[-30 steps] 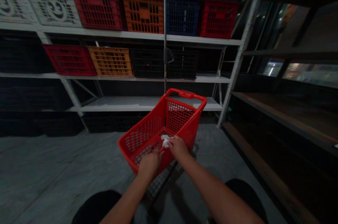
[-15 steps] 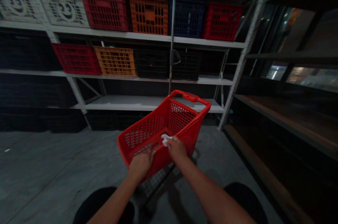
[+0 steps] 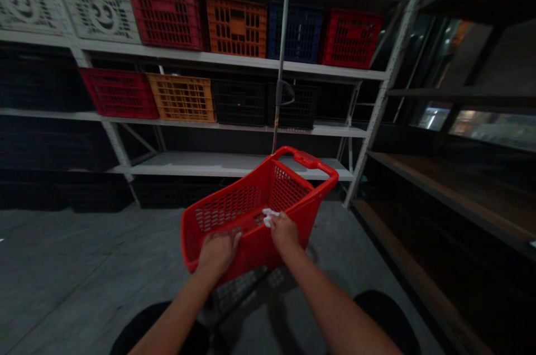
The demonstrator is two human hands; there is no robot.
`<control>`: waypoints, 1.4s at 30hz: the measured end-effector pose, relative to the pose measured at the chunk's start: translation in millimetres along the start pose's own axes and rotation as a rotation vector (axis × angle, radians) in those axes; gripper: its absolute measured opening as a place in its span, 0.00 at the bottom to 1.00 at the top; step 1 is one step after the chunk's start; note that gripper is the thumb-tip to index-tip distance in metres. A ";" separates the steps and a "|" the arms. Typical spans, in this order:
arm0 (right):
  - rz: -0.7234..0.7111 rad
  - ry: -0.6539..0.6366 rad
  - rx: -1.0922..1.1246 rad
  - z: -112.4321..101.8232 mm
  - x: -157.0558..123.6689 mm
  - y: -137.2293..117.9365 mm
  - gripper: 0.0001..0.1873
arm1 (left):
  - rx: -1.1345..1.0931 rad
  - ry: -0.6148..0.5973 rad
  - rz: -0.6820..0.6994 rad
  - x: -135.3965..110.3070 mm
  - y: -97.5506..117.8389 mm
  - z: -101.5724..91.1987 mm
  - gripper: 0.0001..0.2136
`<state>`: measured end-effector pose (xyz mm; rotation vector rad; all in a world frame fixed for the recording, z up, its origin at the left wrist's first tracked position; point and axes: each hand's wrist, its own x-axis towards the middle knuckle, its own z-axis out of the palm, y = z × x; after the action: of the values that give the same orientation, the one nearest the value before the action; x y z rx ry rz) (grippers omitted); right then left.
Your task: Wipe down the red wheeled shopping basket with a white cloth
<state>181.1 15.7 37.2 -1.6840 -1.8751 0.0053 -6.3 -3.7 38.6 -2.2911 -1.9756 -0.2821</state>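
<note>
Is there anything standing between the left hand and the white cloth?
Nothing visible: the left hand rests on the red basket's near rim, and the white cloth sits against the right hand, along that rim.

A dim shop aisle: white metal shelving [image 3: 234, 165] far ahead holds rows of colourful plastic crates [image 3: 165, 13], with a red plastic shopping basket [image 3: 251, 249] nearby.

single head-worn view, looking from above the person's own forearms, facing forward and tilted down, close over the left hand [image 3: 218, 255] and right hand [image 3: 285, 234] at a red plastic basket [image 3: 247, 246], white metal shelf rack [image 3: 201, 165] farther ahead, grey floor [image 3: 84, 254] below
</note>
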 end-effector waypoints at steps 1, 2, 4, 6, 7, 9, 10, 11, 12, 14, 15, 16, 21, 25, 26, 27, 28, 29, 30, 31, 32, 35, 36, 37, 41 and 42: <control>-0.031 -0.008 0.006 6.5 -3.4 -8.7 0.15 | -0.020 0.023 0.017 5.6 9.2 0.5 0.26; -0.057 -0.014 0.010 10.8 -5.0 -15.0 0.15 | -0.037 0.018 0.021 11.1 18.0 1.5 0.26; -0.079 -0.025 0.006 11.1 -2.9 -18.2 0.14 | -0.044 -0.009 0.001 20.7 31.4 5.1 0.27; -0.043 -0.041 -0.016 -0.2 4.8 -8.0 0.13 | -0.032 -0.014 -0.019 26.7 36.0 9.6 0.28; -0.006 -0.040 -0.032 -9.8 9.8 1.3 0.13 | -0.026 -0.007 -0.022 28.4 35.1 11.7 0.28; 0.065 0.001 -0.057 -33.7 19.7 24.8 0.13 | -0.016 0.008 -0.007 29.8 29.4 15.1 0.28; 0.091 0.040 -0.066 -46.2 24.0 37.1 0.13 | -0.010 0.017 0.002 29.9 25.9 16.3 0.27; 0.112 0.082 -0.077 -57.6 27.4 48.2 0.14 | -0.004 0.026 0.012 30.0 22.6 17.1 0.27; 0.133 0.121 -0.092 -66.9 29.8 57.2 0.14 | 0.002 0.035 0.019 30.1 20.0 17.8 0.27; 0.172 0.170 -0.121 -75.8 31.4 66.3 0.15 | 0.014 0.047 0.028 30.5 17.0 18.5 0.28; 0.183 0.174 -0.128 -74.7 30.8 65.9 0.15 | 0.017 0.049 0.033 30.6 16.5 18.7 0.28; 0.182 0.164 -0.128 -70.4 29.4 62.5 0.16 | 0.018 0.048 0.040 30.7 16.4 18.7 0.28; 0.068 0.013 -0.124 -35.2 19.5 29.5 0.16 | -0.007 0.026 0.063 29.7 14.0 15.6 0.27; 0.041 0.026 -0.164 -47.8 20.2 32.6 0.15 | -0.019 -0.011 0.051 28.9 3.1 10.5 0.27; 0.058 0.052 -0.180 -58.4 21.6 39.5 0.15 | -0.021 -0.012 0.053 28.6 -0.9 9.4 0.27; 0.086 0.085 -0.198 -70.7 23.1 47.9 0.15 | -0.024 -0.011 0.060 28.0 -5.2 8.4 0.27; 0.120 0.125 -0.215 -83.8 24.5 57.0 0.15 | -0.027 -0.009 0.068 27.1 -9.8 7.6 0.27; 0.152 0.170 -0.230 -96.5 25.6 66.2 0.15 | -0.030 -0.008 0.072 26.1 -14.5 7.0 0.27; 0.179 0.212 -0.240 -107.9 26.2 74.4 0.16 | -0.034 -0.006 0.072 24.9 -18.9 6.4 0.27; 0.198 0.251 -0.244 -117.0 26.2 80.9 0.16 | -0.038 -0.005 0.069 23.8 -22.8 5.8 0.27; 0.210 0.281 -0.243 -123.4 25.5 85.0 0.16 | -0.041 -0.003 0.056 23.2 -25.6 5.0 0.27; 0.197 0.297 -0.214 -123.2 20.8 81.0 0.17 | -0.020 0.023 -0.010 26.5 -22.3 0.0 0.30; 0.181 0.280 -0.201 -117.3 18.6 74.7 0.16 | -0.018 0.041 -0.021 29.9 -15.6 -2.8 0.31; 0.156 0.255 -0.187 -109.3 16.4 66.9 0.16 | -0.025 0.062 -0.017 34.5 -5.8 -6.0 0.32; 0.011 0.163 -0.119 -71.3 8.9 36.9 0.16 | -0.130 0.126 0.143 58.0 53.9 -16.2 0.30; -0.026 0.158 -0.102 -64.3 7.8 33.9 0.17 | -0.139 0.117 0.176 63.0 68.5 -16.7 0.29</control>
<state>239.6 4.4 79.6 -1.6750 -1.8050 -0.2308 68.9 43.7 70.8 -2.4501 -1.7377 -0.5385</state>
